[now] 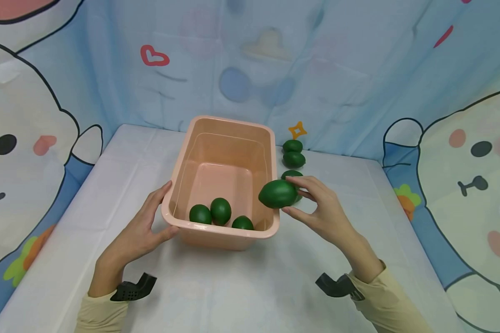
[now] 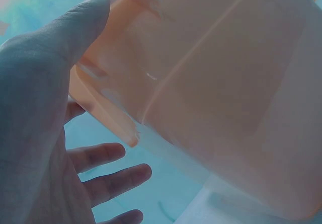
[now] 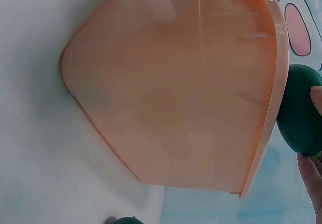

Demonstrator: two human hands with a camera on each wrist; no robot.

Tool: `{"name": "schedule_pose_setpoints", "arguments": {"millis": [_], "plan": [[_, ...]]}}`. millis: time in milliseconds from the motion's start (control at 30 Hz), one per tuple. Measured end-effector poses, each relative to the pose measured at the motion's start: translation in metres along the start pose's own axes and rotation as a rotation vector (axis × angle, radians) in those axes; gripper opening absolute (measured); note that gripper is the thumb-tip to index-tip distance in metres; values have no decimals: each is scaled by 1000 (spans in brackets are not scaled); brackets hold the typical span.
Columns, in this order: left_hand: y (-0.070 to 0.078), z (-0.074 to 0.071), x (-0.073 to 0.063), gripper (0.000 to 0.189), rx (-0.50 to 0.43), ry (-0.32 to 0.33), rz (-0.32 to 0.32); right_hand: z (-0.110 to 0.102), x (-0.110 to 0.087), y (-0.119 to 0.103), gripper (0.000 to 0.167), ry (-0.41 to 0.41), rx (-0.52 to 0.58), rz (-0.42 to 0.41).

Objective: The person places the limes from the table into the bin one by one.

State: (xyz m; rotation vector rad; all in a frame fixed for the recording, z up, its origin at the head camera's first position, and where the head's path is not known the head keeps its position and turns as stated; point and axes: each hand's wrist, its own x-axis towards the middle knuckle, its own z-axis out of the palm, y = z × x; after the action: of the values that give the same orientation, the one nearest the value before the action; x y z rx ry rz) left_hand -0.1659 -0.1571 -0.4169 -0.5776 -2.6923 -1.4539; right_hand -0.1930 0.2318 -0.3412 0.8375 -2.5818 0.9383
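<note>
A peach plastic tub (image 1: 222, 121) stands on the white table, with several dark green limes inside near its front wall, among them one lime (image 1: 221, 211). My left hand (image 1: 143, 231) grips the tub's near-left corner, thumb at the front rim and forefinger along the left side. In the left wrist view its other fingers (image 2: 118, 183) spread apart, off the tub. My right hand (image 1: 322, 212) pinches a smooth green lime (image 1: 277, 194) between thumb and fingers, over the tub's right rim. The right wrist view shows this lime (image 3: 301, 110) beside the rim.
More limes lie in a row right of the tub: a far one (image 1: 292, 146), another (image 1: 294, 160), and others partly hidden behind the right hand. A blue cartoon cloth (image 1: 337, 101) hangs behind the white table (image 1: 216, 291).
</note>
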Motion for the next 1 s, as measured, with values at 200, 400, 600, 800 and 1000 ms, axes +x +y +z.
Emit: {"name": "schedule_pose_setpoints", "arguments": {"millis": [200, 400, 600, 800, 1000], "plan": [[0, 1, 0, 95, -6, 0, -7, 1, 1, -1, 66, 1, 1, -15], [1, 1, -1, 96, -14, -1, -21, 3, 2, -1, 63, -5, 16, -43], [1, 1, -1, 96, -16, 2, -23, 4, 3, -1, 59, -7, 42, -50], [1, 1, -1, 96, -12, 0, -30, 4, 1, 1, 56, 0, 58, -34], [0, 1, 0, 95, -2, -3, -34, 5, -6, 9, 53, 2, 28, -10]]}}
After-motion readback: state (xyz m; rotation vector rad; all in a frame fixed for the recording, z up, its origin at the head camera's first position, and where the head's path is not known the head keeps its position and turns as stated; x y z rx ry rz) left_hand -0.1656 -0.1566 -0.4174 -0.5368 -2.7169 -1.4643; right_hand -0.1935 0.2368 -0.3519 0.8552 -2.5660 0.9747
